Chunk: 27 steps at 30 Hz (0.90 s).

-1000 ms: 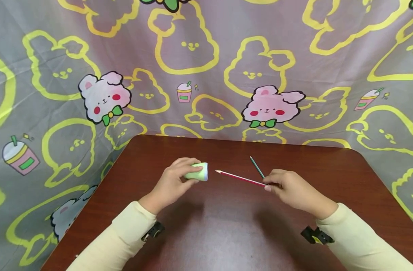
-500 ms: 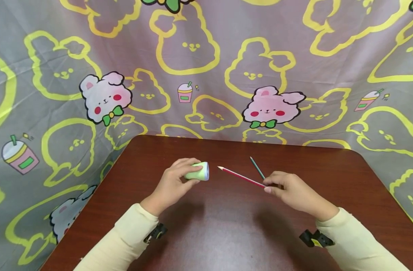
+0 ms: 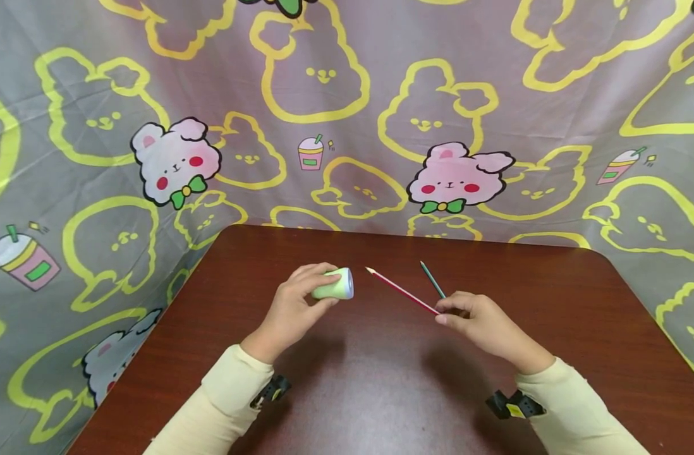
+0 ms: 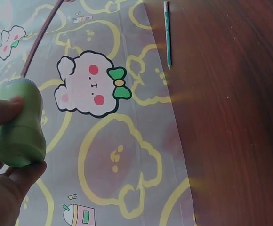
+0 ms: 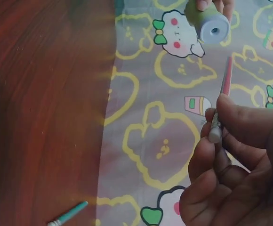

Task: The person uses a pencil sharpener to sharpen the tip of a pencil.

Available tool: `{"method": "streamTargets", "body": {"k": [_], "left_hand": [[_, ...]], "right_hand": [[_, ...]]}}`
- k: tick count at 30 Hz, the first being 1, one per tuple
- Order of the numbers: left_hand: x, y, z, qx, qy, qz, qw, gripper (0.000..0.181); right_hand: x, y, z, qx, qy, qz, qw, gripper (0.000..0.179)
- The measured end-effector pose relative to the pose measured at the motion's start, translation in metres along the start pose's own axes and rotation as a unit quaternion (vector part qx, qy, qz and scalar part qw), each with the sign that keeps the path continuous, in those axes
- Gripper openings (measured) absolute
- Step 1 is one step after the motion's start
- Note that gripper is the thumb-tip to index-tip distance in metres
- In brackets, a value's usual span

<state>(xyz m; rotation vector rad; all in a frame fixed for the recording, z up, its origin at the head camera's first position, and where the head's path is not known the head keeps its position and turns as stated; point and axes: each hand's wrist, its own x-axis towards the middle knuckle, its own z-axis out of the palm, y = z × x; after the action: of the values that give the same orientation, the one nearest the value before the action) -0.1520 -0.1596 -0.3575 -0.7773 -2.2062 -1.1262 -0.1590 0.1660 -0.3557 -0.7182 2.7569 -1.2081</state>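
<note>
My left hand (image 3: 292, 303) grips a light green pencil sharpener (image 3: 334, 285) on its side, thumb and fingers around its waisted body. Its pale end faces right; in the right wrist view a small round hole shows in that end of the sharpener (image 5: 215, 30). Between thumb and fingertips, my right hand (image 3: 483, 325) pinches a red-and-white striped pencil (image 3: 404, 291) near its blunt end. The pencil's bare wooden point is just right of the sharpener, with a gap between them in the head view. Both are held above the table.
A teal pencil (image 3: 431, 278) lies on the brown table (image 3: 381, 392) behind my right hand. A grey curtain (image 3: 370, 57) with yellow rabbit outlines hangs behind and beside the table. Each wrist carries a black strapped camera.
The red-and-white pencil's point has swung up toward the back in the head view. My right hand has shifted slightly left, and the sharpener slightly right and up. Both grips stay the same.
</note>
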Motion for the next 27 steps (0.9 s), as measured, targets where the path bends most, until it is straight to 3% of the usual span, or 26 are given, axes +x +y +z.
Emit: {"method": "streamTargets", "body": {"k": [14, 27], "left_hand": [[-0.006, -0.001, 0.007, 0.004, -0.023, -0.033, 0.9992, 0.04], [-0.007, -0.002, 0.015, 0.011, -0.024, -0.036, 0.999, 0.04]], "right_hand": [[0.008, 0.006, 0.03, 0.026, 0.062, 0.055, 0.9962, 0.02], [0.02, 0.01, 0.041, 0.02, 0.074, 0.116, 0.9903, 0.021]]}}
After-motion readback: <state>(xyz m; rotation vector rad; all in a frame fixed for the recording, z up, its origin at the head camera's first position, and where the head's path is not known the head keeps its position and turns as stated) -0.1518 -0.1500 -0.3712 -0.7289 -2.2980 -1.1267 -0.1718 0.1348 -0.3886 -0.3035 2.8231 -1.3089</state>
